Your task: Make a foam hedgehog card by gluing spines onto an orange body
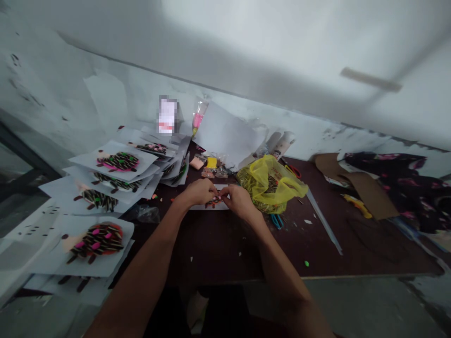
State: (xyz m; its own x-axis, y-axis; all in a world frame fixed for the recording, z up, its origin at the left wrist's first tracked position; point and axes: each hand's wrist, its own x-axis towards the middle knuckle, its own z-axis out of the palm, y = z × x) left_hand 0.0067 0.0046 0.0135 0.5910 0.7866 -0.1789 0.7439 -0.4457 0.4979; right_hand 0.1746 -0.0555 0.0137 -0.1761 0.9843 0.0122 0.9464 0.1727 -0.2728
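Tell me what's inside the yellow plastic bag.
Inside the yellow plastic bag, many small, thin, brownish pieces show at the opening and through the sheer plastic. Whatever lies deeper is hidden beneath them and the bag's folds; what the pieces are, I can't tell.

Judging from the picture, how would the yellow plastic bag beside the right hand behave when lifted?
The yellow plastic bag would probably sag and change shape, since its thin film looks crumpled. The brown pieces inside may weigh its bottom down. Some could spill if it tips, as its mouth appears untied.

Stacked animal collages (102,201) suggest a craft workshop.
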